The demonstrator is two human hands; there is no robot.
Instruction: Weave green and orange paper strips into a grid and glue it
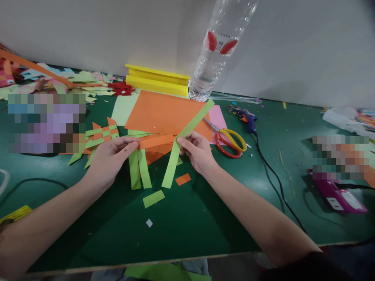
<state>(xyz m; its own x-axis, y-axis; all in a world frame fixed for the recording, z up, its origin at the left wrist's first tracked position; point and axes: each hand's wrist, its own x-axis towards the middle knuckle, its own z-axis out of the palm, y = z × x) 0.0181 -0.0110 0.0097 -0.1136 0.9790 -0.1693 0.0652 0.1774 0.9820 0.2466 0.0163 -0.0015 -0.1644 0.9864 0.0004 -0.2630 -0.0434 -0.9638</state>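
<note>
My left hand pinches the left end of an orange paper strip, beside which two green strips hang down. My right hand pinches a bent light green paper strip where it meets the orange strip's right end; one part slants up to the right and the other points down. To the left of my left hand lies a woven piece of green and orange paper strips. Behind both hands lies an orange paper sheet. Scissors with red and yellow handles lie right of my right hand.
A clear plastic bottle stands by the wall beside a folded yellow piece. A blue glue gun with a black cord lies at right, and a magenta power socket farther right. Paper scraps dot the green table.
</note>
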